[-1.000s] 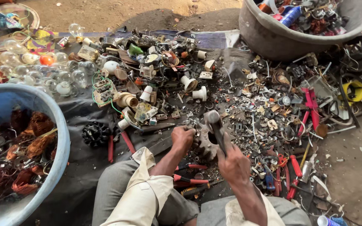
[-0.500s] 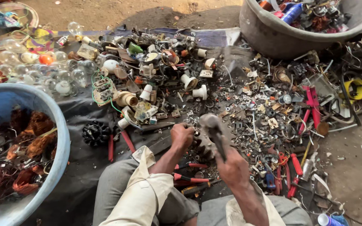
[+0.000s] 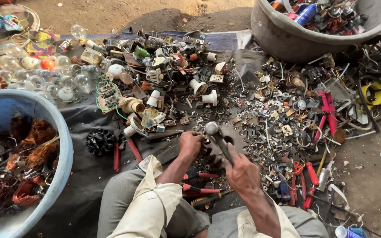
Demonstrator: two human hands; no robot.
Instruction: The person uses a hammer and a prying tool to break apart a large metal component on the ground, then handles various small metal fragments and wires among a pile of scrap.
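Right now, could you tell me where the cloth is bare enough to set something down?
The dark cloth is mostly bare between the blue tub, the black ribbed knob and the person's knee. Around the left hand, the right hand and the hammer, scrap crowds everything.

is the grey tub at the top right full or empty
Full, or close to it. The grey tub holds mixed scrap piled up to about its rim, including a blue cylinder and dark metal parts. How deep the pile goes cannot be told.

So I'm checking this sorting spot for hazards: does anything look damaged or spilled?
Yes. Loose metal scrap is strewn over the dark ground sheet, and bare glass bulbs lie loose at its far left edge. The right hand holds a hammer above the pile.
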